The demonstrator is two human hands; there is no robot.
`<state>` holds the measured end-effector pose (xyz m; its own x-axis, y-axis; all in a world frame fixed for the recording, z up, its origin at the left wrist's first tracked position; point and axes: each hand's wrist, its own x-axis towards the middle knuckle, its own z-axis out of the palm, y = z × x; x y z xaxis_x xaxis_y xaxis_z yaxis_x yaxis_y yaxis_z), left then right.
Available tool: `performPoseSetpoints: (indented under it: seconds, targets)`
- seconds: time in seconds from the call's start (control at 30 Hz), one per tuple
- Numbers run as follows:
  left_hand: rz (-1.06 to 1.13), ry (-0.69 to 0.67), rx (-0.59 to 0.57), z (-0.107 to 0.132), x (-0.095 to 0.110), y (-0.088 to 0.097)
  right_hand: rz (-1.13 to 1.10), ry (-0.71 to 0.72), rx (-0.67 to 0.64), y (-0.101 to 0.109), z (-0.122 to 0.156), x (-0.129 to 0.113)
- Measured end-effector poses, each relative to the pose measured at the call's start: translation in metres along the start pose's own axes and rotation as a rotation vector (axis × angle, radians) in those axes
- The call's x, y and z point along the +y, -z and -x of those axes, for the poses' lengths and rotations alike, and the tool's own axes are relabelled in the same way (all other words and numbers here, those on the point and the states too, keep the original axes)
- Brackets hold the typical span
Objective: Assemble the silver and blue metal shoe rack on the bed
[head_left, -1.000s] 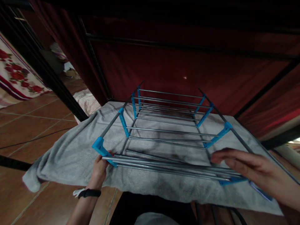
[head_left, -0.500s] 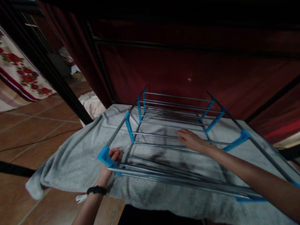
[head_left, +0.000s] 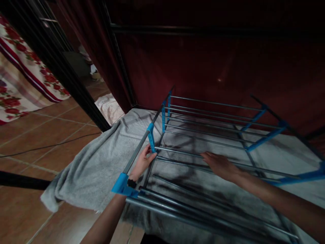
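I have both hands on the folding rack of thin grey metal rods and bright blue plastic struts (head_left: 215, 103), which lies flat on a rumpled grey towel (head_left: 101, 162). The towel is spread over the terracotta floor tiles (head_left: 38, 135), in front of a dark red fabric wall (head_left: 203, 61).

The left hand (head_left: 142, 162) is on the rack's left side rail. Its fingers are curled around the foot of the second blue strut (head_left: 151, 137), where a cross rod meets it, in a light pinch rather than a full fist. A black wristband (head_left: 131, 183) sits just behind the nearer blue corner piece (head_left: 120, 184).

The right hand (head_left: 220, 166) lies palm down with the fingers stretched out, resting on the middle cross rods. It is open and grips nothing.

As I judge it, the step in hand is steadying the frame at that strut joint: the left hand works the joint while the right presses the rods flat.

Any further move at the joint calls for the left-hand pinch to stay square on the strut. It also calls for steady weight from the right hand, since the rods look springy and the towel beneath them is soft.
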<state>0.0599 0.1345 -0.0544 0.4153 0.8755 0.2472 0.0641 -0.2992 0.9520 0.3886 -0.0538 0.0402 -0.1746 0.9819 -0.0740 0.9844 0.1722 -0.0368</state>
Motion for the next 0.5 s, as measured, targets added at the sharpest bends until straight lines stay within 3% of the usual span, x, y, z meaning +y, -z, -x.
performPoseSetpoints:
  seconds: [0.27, 0.5]
  targets:
    - [-0.047, -0.005, -0.009, -0.0072, -0.0010, -0.0056, 0.093, 0.046, -0.010, -0.0038, 0.0002, 0.0054]
    - [-0.168, -0.071, 0.024, -0.0019, -0.0065, -0.0090, 0.014, 0.032, -0.045, -0.0033, -0.0007, 0.0087]
